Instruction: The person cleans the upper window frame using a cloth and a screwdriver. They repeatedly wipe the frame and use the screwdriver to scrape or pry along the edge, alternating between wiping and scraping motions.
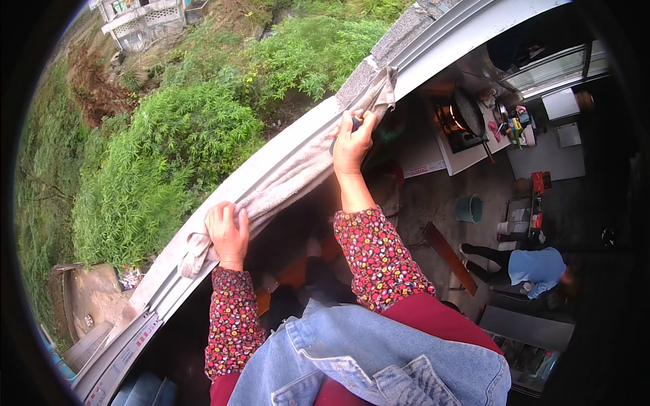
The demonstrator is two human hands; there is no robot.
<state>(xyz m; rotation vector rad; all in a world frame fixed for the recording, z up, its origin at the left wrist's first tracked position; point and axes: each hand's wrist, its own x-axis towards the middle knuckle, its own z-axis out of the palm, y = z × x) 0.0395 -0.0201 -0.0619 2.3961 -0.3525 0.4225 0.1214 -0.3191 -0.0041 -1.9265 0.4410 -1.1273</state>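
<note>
Towel [298, 174] running lengthwise along window track [437, 37]; right hand [352, 150] clenching dark-handled tool [356, 123]; left hand [229, 235] nearest track's lower end, grip unclear

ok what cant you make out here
Head view: part of the dark object, hidden by the right hand.
Head view: stretch of window track, covered by the cloth.
Head view: building, cut off by the top edge.
Head view: what the person in blue holds, if anything: too small.
</note>
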